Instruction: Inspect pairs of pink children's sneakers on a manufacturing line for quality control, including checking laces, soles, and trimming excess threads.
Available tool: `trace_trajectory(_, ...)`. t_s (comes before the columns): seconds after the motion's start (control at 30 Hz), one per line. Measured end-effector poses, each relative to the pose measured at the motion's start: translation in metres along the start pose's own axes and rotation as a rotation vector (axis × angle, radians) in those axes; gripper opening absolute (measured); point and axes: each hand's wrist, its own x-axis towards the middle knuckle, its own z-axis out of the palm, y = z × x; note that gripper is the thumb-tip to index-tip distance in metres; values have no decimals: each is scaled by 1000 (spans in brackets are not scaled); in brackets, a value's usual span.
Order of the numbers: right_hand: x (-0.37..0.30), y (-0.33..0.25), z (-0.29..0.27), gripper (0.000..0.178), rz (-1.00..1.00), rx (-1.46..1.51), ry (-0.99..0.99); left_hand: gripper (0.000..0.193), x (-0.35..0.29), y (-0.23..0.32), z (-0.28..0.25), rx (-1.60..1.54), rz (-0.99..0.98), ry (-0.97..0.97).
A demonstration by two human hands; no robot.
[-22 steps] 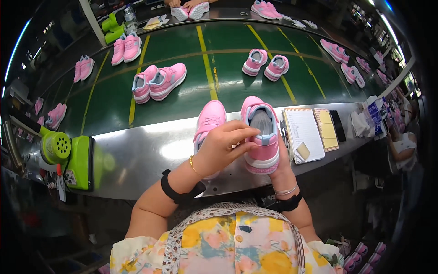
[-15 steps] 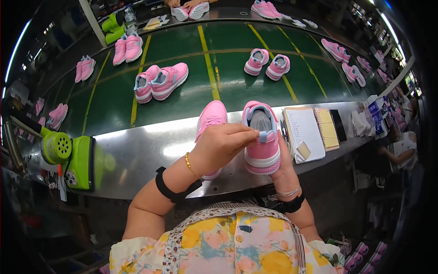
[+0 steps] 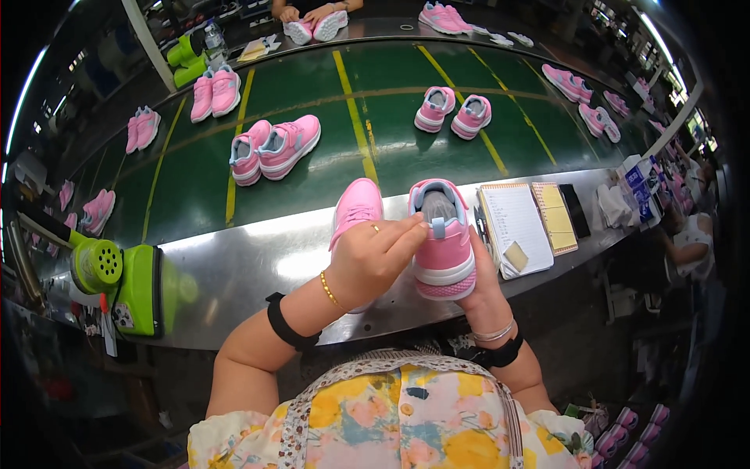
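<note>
A pink sneaker [image 3: 442, 253] with a light-blue heel tab is held heel toward me over the metal ledge, tilted so its patterned sole edge shows. My right hand [image 3: 486, 295] grips it from the right side and below. With bunched fingertips, my left hand [image 3: 369, 262] pinches the collar just left of the heel tab; its thumb is hidden. Clear crumpled filling [image 3: 435, 205] lies inside the shoe opening. The matching sneaker [image 3: 359, 205] rests on the ledge to the left, partly covered by my left hand.
Several pairs of pink sneakers [image 3: 275, 148] stand on the green belt [image 3: 328, 109] beyond the metal ledge [image 3: 234, 273]. A lime-green machine [image 3: 141, 289] sits at left. Notebooks [image 3: 516, 230] and a black flat item [image 3: 574, 209] lie at right. Across the belt, another person's hands [image 3: 312, 14] handle shoes.
My left fingertips have shifted from the heel tab to the collar just left of it. Both hands and the held sneaker appear slightly further left in the view.
</note>
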Motion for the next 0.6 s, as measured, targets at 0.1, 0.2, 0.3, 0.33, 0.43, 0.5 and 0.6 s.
trace_trajectory(0.1, 2, 3, 1, 43, -7, -4, 16, 21, -6, 1, 2, 38, -18, 30)
trace_trajectory(0.2, 2, 5, 1, 44, -23, -21, 38, 21, -9, 1, 0, 52, -26, 53)
trace_trajectory(0.3, 2, 6, -1, 52, -16, -73, 43, 21, -9, 1, -1, 68, -19, 45)
trace_trajectory(0.33, 2, 7, 2, 52, -22, -83, 70, 22, -10, 1, -3, 72, -23, 42)
trace_trajectory(0.43, 2, 11, 3, 50, -39, -95, 96, 23, -10, 1, -9, 95, -10, 20)
trace_trajectory(0.5, 3, 13, 0, 50, -49, -96, 95, 24, -8, 3, -15, 121, -2, -14)
trace_trajectory(0.6, 4, 17, -4, 49, -85, -115, 114, 25, -9, 1, -18, 154, 12, -69)
